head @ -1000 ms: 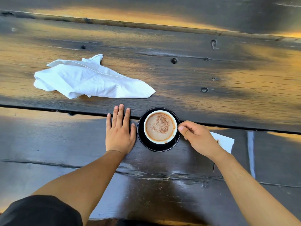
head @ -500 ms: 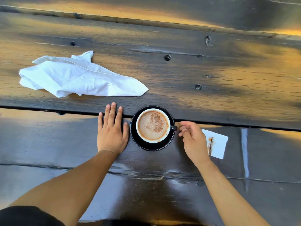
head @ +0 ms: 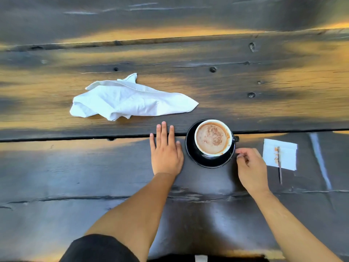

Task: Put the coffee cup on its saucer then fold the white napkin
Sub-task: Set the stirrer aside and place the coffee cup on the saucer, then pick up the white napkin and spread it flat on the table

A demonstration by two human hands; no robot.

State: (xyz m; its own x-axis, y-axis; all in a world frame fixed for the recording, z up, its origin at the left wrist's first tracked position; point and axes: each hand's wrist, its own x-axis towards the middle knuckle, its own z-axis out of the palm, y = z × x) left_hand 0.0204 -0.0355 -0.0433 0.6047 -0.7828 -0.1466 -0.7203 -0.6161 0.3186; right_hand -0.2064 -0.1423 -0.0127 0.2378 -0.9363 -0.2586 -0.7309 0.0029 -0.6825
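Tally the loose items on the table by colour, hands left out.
White: 2, the cloth napkin and the small paper square
Black: 2, the coffee cup and its saucer
Brown: 1, the stir stick
Total: 5

The dark plank table [head: 245, 214] carries a crumpled napkin [head: 130, 99], a saucer [head: 190, 148] bearing the cup [head: 212, 138], a paper [head: 283, 156] with a stick [head: 279, 167], and the flat left hand [head: 166, 152].

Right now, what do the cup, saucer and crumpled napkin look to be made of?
Coffee cup: likely glazed ceramic, glossy black outside, white inside. Saucer: same glossy black glaze with soft reflections, probably ceramic. White napkin: woven cloth by its soft creases and stitched hem, matte.
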